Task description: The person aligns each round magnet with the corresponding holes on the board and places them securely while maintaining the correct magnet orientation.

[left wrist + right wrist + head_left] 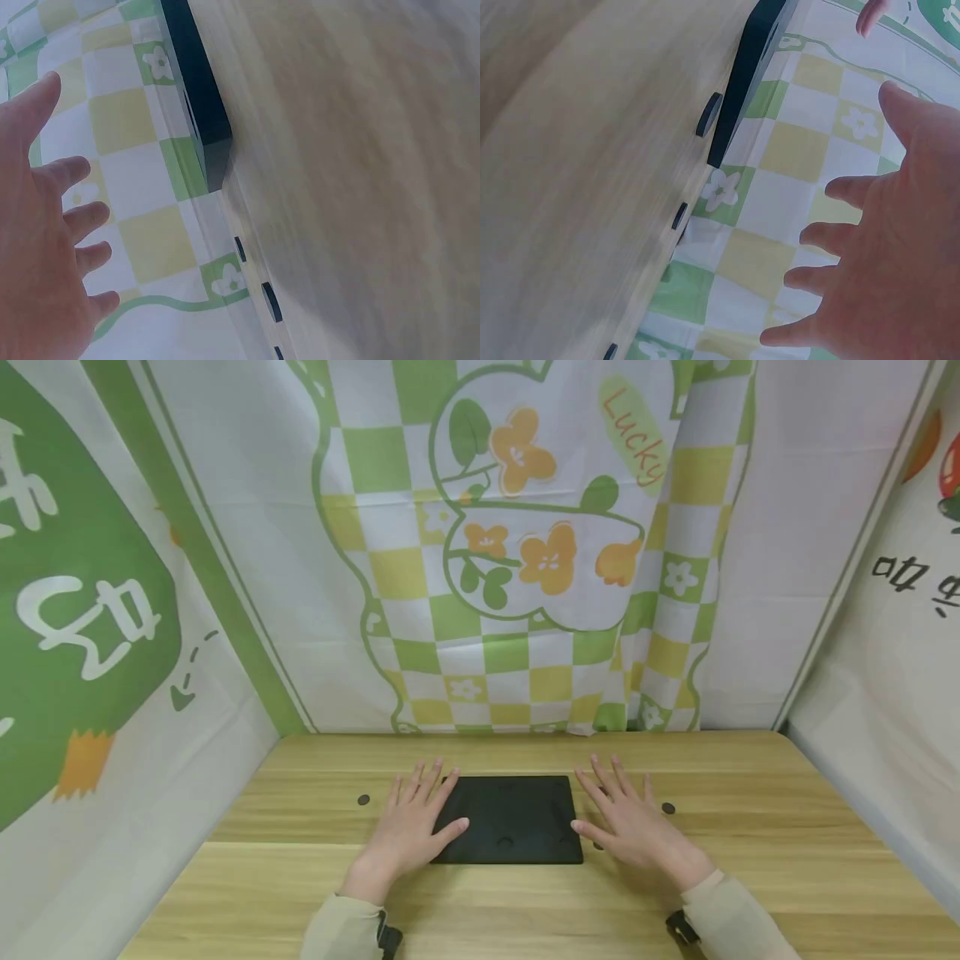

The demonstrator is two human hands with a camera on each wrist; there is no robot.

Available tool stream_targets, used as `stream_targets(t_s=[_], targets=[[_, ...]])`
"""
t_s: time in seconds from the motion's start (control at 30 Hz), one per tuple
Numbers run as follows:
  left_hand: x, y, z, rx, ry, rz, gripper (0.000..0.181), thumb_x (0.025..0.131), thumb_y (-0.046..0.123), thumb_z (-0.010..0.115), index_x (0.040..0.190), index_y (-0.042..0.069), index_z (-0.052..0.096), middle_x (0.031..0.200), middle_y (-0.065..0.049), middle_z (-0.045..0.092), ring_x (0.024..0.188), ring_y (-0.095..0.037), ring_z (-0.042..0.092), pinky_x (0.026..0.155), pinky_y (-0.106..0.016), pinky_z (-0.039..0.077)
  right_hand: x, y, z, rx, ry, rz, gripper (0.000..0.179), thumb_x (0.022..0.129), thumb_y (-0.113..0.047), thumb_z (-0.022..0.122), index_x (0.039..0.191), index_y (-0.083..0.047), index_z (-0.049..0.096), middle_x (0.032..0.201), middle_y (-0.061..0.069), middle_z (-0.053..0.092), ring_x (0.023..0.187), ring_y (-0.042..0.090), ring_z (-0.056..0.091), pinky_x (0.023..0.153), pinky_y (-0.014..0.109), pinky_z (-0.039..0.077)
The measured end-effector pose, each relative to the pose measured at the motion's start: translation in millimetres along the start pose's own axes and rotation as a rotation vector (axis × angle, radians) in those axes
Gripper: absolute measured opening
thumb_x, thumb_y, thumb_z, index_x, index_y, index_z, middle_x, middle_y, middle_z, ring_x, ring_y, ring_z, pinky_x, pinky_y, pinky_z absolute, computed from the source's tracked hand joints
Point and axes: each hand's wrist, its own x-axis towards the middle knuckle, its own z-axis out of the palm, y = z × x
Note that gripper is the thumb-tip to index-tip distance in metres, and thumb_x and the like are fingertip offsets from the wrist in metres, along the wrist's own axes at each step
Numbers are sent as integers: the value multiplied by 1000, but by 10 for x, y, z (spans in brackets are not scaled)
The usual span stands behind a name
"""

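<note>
A thin black rectangular slab [517, 818] lies flat on the wooden table, with faint raised or pressed marks on its top. Over its left edge my left hand [407, 828] is held palm down, fingers spread and straight, holding nothing. My right hand [636, 828] mirrors it at the slab's right edge, its thumb overlapping that edge in the head view. Both wrist views show the left hand [37, 217] and right hand [885, 247] raised above the tabletop, apart from the slab. Small black discs lie beside it, one at the left [363, 800] and another at the right [668, 808].
Another dark disc [598, 845] shows partly under the right hand. Behind the wooden table [495, 910] hangs a green and yellow checked curtain [525, 652]. Printed cloth walls stand at the left [225, 710] and right [862, 668]. Each wrist wears a black strap.
</note>
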Motion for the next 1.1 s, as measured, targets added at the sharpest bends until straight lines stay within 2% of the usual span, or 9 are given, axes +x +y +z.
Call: stream_targets(t_s=[0.3, 0.53, 0.77, 0.9, 1.1], targets=[[-76, -44, -52, 9, -10, 13, 74, 94, 55, 48, 153, 21, 20, 160, -6, 9, 148, -30, 3, 116, -59, 7, -31, 38, -33, 15, -2, -19, 74, 93, -60, 42, 153, -20, 21, 159, 11, 9, 145, 40, 3, 105, 74, 4], [-147, -81, -44, 27, -19, 35, 74, 93, 57, 46, 153, 24, 17, 159, -3, 9, 147, -29, 5, 116, -58, 7, -111, 65, -22, 1, 14, -54, 70, 96, -53, 45, 152, -18, 22, 158, 11, 11, 145, 40, 8, 107, 71, 12], [-192, -59, -52, 24, -1, 71, 72, 93, 53, 50, 152, 19, 24, 158, -7, 18, 146, -32, 12, 115, -59, 8, -172, 115, -30, -34, 48, -115, 65, 95, -49, 49, 148, -16, 34, 155, 14, 26, 141, 40, 24, 107, 66, 24], [-207, -48, -60, 27, -39, 73, 72, 94, 55, 46, 152, 21, 22, 158, -6, 19, 147, -31, 12, 116, -59, 7, -206, 137, -30, -48, 54, -141, 62, 94, -49, 51, 146, -15, 40, 152, 14, 33, 137, 41, 33, 104, 64, 31], [-241, -54, -60, 20, -100, 78, 72, 94, 58, 43, 152, 22, 22, 158, -6, 20, 147, -32, 12, 116, -58, 8, -267, 156, -39, -37, 45, -155, 59, 93, -45, 55, 142, -13, 45, 150, 16, 36, 134, 43, 37, 104, 64, 31]])
